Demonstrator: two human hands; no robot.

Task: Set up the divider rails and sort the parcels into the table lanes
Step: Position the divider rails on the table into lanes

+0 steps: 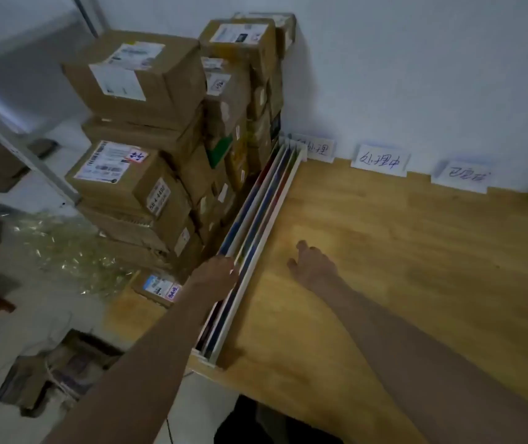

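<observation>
Two hands: the left grip clasps the rails; the right rests released on the desk. Pulling carelessly could topple the parcels just beside that grip.

Brown parcels, white-edged blue-and-red rails, tan wood-grain table.
</observation>
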